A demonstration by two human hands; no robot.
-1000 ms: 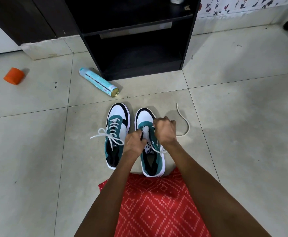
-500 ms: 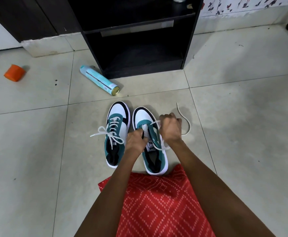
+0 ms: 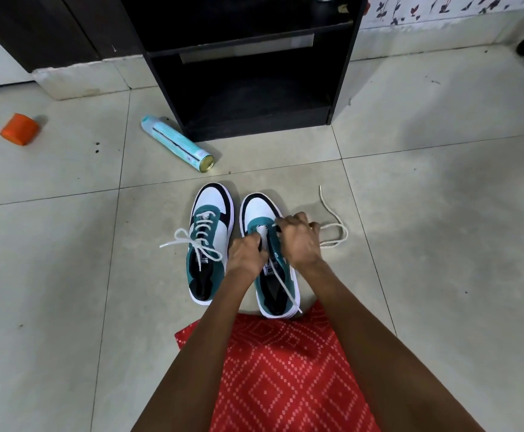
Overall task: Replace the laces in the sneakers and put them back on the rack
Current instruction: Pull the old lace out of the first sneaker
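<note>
Two teal, white and black sneakers stand side by side on the tiled floor, toes pointing away from me. The left sneaker (image 3: 208,241) is laced, its white lace tied in a bow. Both hands are over the right sneaker (image 3: 273,285). My left hand (image 3: 245,255) grips its left eyelet edge. My right hand (image 3: 299,241) pinches the white lace (image 3: 337,235) near the front eyelets. One lace end loops out on the floor to the right, the other trails back across the shoe's opening.
A black shoe rack (image 3: 251,73) with open shelves stands just beyond the sneakers. A teal spray can (image 3: 176,143) lies on the floor at its left corner. An orange cap (image 3: 19,129) lies far left. Red patterned cloth (image 3: 285,375) covers my lap.
My right hand has drawn the lace further through, so the loose end on the right now forms a loop on the floor. The other end now trails across the shoe's opening.
</note>
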